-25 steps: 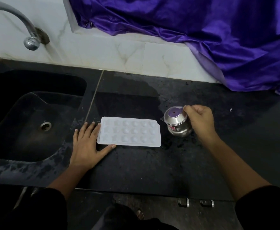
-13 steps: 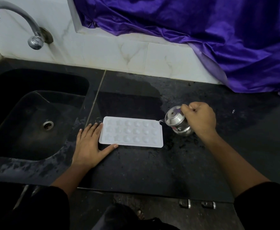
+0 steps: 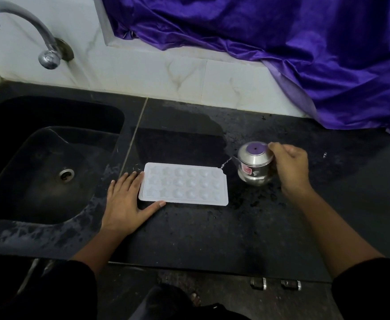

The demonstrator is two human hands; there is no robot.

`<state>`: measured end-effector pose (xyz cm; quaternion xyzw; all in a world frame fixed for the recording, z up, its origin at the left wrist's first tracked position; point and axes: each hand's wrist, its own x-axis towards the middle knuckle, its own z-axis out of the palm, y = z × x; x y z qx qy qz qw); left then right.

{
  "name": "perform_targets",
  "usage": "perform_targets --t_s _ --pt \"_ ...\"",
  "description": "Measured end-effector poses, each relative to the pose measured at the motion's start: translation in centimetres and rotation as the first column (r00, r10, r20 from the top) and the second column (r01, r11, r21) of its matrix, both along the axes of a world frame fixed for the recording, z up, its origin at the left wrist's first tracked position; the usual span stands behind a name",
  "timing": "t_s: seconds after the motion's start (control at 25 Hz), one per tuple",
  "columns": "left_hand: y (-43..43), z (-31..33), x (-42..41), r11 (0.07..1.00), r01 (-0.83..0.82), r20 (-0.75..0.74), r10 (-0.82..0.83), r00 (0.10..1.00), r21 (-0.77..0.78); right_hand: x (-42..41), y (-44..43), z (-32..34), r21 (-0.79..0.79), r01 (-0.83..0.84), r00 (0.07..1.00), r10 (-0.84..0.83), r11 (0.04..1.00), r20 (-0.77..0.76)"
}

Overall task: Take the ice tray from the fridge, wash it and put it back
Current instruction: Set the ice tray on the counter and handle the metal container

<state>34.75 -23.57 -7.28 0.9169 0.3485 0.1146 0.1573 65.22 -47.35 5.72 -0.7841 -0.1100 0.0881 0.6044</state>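
The white ice tray [image 3: 184, 184] lies flat on the black counter, its rounded cups facing up. My left hand [image 3: 126, 200] rests flat beside the tray's left end, fingers spread, the thumb along its front edge. To the right of the tray, my right hand [image 3: 290, 166] grips a small steel pot [image 3: 254, 163] from the right side. The pot is nearly upright, just above or on the counter; which, I cannot tell. A thin thread of water [image 3: 225, 163] runs from its spout to the tray's far right corner.
A black sink [image 3: 39, 158] with a drain is at the left, a steel tap [image 3: 27, 31] above it. Purple cloth [image 3: 281, 54] drapes over the back right. The counter [image 3: 212, 227] is wet around the tray. Its front edge is near my body.
The steel pot tipped its spout towards the tray half a second ago and now sits closer to upright. My left hand has stayed flat at the tray's left end.
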Motion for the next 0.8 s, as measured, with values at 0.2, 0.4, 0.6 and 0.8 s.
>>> perform_targets --t_s 0.2,0.4,0.6,0.8 --pt "0.0 0.0 0.0 1.0 0.002 0.001 -0.002 1.0 -0.002 -0.6 1.1 1.1 0.199 0.038 0.992 -0.014 0.979 -0.122" --pt "0.0 0.1 -0.1 1.0 0.001 0.004 -0.001 1.0 -0.004 -0.5 2.4 1.1 -0.017 -0.093 0.991 0.094 0.996 0.091" --pt "0.1 0.0 0.0 1.0 -0.003 0.016 0.003 1.0 -0.016 -1.4 3.9 1.0 -0.426 -0.04 0.922 0.198 0.904 0.332" --pt "0.2 -0.1 -0.1 1.0 -0.002 0.023 0.002 1.0 -0.02 -2.1 5.1 1.0 -0.567 -0.008 0.863 0.292 0.824 0.413"
